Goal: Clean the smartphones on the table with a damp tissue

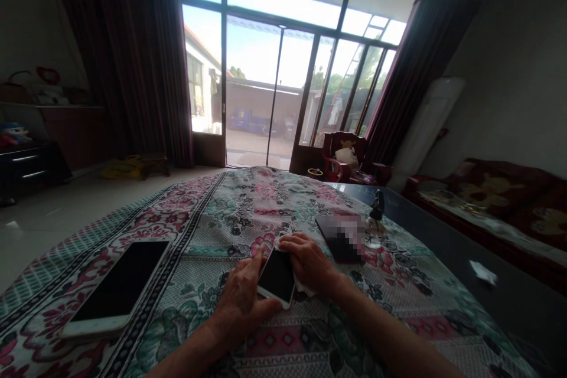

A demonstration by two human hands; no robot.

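A small white-framed phone (277, 276) with a dark screen lies on a floral cloth (248, 212) in front of me. My left hand (241, 298) grips its left edge and near end, thumb under the lower corner and fingers along the side. My right hand (310, 263) rests over the phone's top right corner, fingers curled, pressing a white cloth or tissue (305, 287) that peeks out beneath the palm. A larger white phone (117, 288) lies face up to the left, untouched.
A dark phone or wallet (339, 237) lies to the right on the cloth, with keys (376, 207) beyond it on a dark glass tabletop (465, 260). A scrap of white paper (484, 273) lies there too. A sofa (496, 201) stands right; glass doors (266, 88) ahead.
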